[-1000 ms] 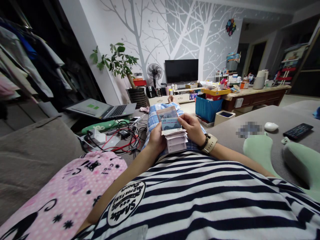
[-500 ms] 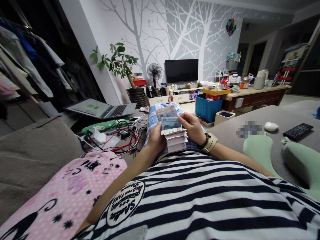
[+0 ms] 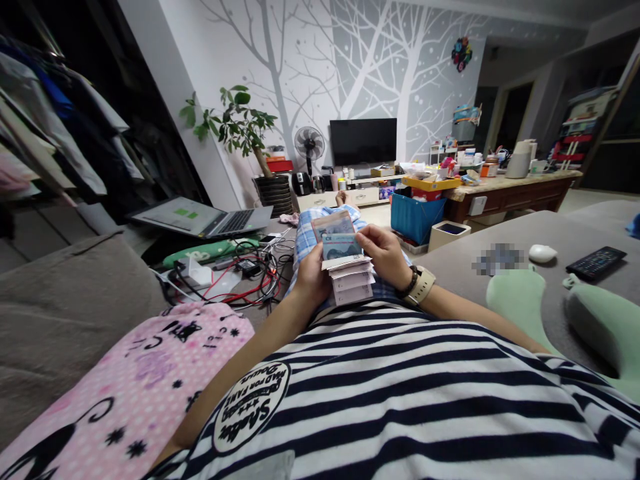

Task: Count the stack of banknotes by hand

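Note:
My left hand (image 3: 310, 275) is closed on the left edge of a stack of printed paper cards, its thumb on the front. The top blue-grey card (image 3: 341, 249) carries a dark picture and small lettering that I cannot read. Behind it another printed card (image 3: 327, 225) sticks up. Several pale cards (image 3: 353, 287) hang staggered below, towards my striped shirt. My right hand (image 3: 383, 252), with a bracelet and a watch at the wrist, pinches the upper right corner of the blue-grey card. The cards are held above my legs in blue checked cloth.
To the left are an open laptop (image 3: 200, 220), tangled cables (image 3: 265, 273) and a pink blanket (image 3: 165, 360). On the sofa at right lie a remote (image 3: 596, 263), a white rounded case (image 3: 543, 253) and a green cushion (image 3: 517, 300). A blue bin (image 3: 415, 215) stands beyond.
The cards and both hands are almost where they were. The top card's tilt differs very slightly, and nothing has been let go.

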### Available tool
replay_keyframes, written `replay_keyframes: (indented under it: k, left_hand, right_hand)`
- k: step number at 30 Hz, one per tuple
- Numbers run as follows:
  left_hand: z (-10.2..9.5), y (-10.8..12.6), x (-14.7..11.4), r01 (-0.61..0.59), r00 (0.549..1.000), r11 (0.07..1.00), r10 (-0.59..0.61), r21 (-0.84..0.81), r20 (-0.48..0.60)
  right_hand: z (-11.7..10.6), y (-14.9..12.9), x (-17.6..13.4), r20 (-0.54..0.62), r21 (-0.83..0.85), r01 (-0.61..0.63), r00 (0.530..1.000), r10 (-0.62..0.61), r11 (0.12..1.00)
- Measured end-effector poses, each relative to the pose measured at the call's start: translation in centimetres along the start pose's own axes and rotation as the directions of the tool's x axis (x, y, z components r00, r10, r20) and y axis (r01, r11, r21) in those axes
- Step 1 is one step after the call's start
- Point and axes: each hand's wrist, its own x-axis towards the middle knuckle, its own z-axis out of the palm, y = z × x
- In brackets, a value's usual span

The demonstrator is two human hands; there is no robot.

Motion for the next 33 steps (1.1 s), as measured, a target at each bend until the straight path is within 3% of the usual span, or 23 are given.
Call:
replay_keyframes:
  k: [13,20,27,33]
  left_hand:
    - [0.65,0.13,-0.74,0.048,0.999,0.999,-0.048,0.021,0.009]
    - [0.46,0.00,-0.66,0.006,1.000,1.000,-0.006,0.011,-0.009]
    - [0.54,-0.04,-0.83,0.028,0.998,1.000,-0.028,-0.013,0.051]
    - [0.59,-0.50,-0.06,0.022,1.000,0.998,-0.021,-0.059,0.022]
  right_hand:
    - [0.17,0.17,-0.13,-0.011,0.004,-0.002,1.000,0.002,1.000]
    - [0.21,0.24,-0.19,-0.027,-0.023,0.008,1.000,-0.009,1.000]
    - [0.02,0.05,-0.30,-0.010,-0.026,0.023,1.000,-0.023,0.999]
    - [0.19,-0.06,-0.50,0.026,0.057,0.004,1.000,-0.005,0.998]
